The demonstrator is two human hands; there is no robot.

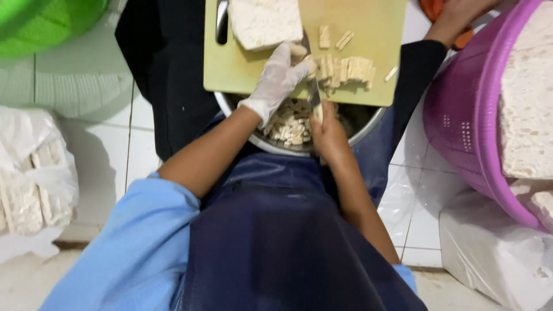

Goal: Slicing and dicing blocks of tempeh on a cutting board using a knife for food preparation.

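A yellow-green cutting board (368, 29) lies over a metal bowl (368, 122) that holds several small cut tempeh pieces (291, 124). My left hand (276, 80), in a white glove, rests on the pile of cut tempeh sticks (345, 70) at the board's near edge. My right hand (328, 129), bare, grips a knife handle; the blade (314, 95) points up onto the board beside the sticks. A large uncut tempeh block (265, 22) sits at the board's far left.
A purple basket (461, 126) with big tempeh slabs (527, 98) stands at right. Plastic-wrapped tempeh (34, 184) lies at left, a green tub (40, 23) at top left. Another person's hand (455, 17) and dark clothing (161, 63) are beyond the board. White plastic bags (495, 253) lie at lower right.
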